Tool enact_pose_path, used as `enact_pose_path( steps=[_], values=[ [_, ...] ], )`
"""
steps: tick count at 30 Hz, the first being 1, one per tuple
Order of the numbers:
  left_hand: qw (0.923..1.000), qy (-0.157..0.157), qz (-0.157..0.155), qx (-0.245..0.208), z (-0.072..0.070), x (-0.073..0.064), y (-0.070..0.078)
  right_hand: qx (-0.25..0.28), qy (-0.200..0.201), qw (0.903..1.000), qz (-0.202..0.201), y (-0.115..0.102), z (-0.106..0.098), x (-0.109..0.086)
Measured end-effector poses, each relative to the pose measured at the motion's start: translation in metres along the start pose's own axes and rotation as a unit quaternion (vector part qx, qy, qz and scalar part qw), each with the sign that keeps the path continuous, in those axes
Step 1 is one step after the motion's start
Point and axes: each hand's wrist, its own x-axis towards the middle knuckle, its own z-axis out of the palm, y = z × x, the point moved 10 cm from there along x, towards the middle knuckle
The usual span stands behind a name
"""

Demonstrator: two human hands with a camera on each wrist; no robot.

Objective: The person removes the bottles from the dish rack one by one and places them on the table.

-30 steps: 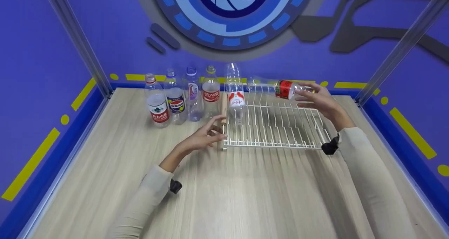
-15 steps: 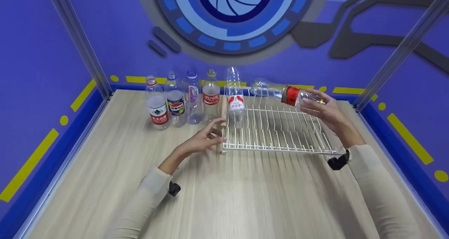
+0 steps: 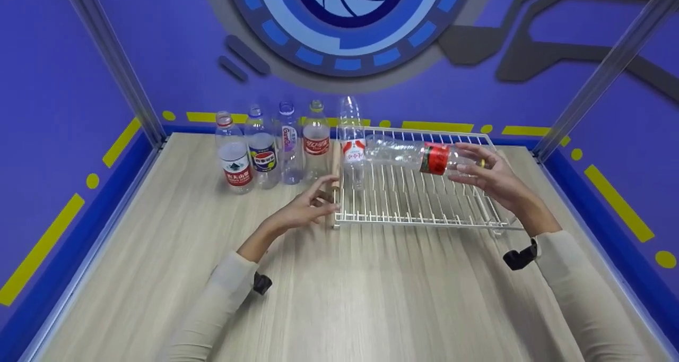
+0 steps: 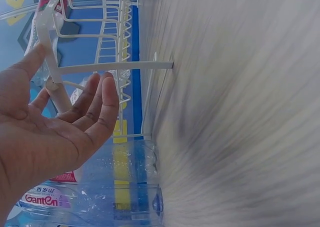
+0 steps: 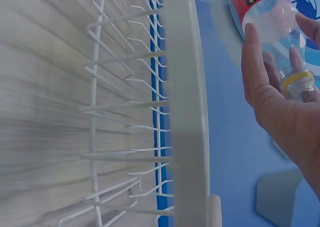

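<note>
My right hand (image 3: 501, 179) holds a clear plastic bottle (image 3: 435, 158) with a red label by its neck end. The bottle lies sideways above the white wire rack (image 3: 419, 223), base toward the left. In the right wrist view its yellow neck ring (image 5: 297, 79) shows between thumb and fingers. My left hand (image 3: 299, 212) grips the rack's left end, thumb at the front corner and a finger by the wooden handle (image 4: 59, 94). Another clear bottle (image 3: 354, 149), with a red-and-white label, stands upside down in the rack's leftmost slots.
Left of the rack, several uncapped bottles stand upright in a row, among them a red-and-white labelled one (image 3: 237, 173), a blue-labelled one (image 3: 264, 159) and a Ganten bottle (image 4: 45, 202). A blue patterned wall (image 3: 180, 49) closes off the back.
The right hand first drew the bottle back toward me and to the right, then turned it nearly level, closer over the rack. The left hand has stayed at the rack's end.
</note>
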Motion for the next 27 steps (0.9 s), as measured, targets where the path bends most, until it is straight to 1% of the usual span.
enact_pose_path(
  steps=[6,10,13,18,23,25,27],
  values=[
    [0.9999,-0.001,0.006,-0.009,0.001,0.000,0.001,-0.016,-0.028,0.9994,0.012,0.004,0.019,-0.003],
    [0.9999,0.005,0.013,-0.008,0.001,-0.001,0.002,-0.043,-0.048,0.9977,0.020,0.007,0.033,-0.004],
    [0.9998,0.013,0.016,0.009,0.000,-0.002,0.003,-0.063,-0.058,0.9961,0.019,0.008,0.041,-0.005],
    [0.9983,0.025,0.022,0.048,-0.003,-0.003,0.005,-0.073,-0.065,0.9950,0.020,0.009,0.048,-0.006],
    [0.9939,0.037,0.046,0.093,-0.010,-0.005,0.015,-0.066,-0.073,0.9951,0.016,0.009,0.053,-0.009],
    [0.9918,0.041,0.047,0.112,-0.014,-0.009,0.020,-0.063,-0.079,0.9948,0.013,0.009,0.056,-0.012],
    [0.9881,0.045,0.044,0.140,-0.017,-0.013,0.027,-0.067,-0.083,0.9942,0.014,0.009,0.057,-0.015]
  ],
)
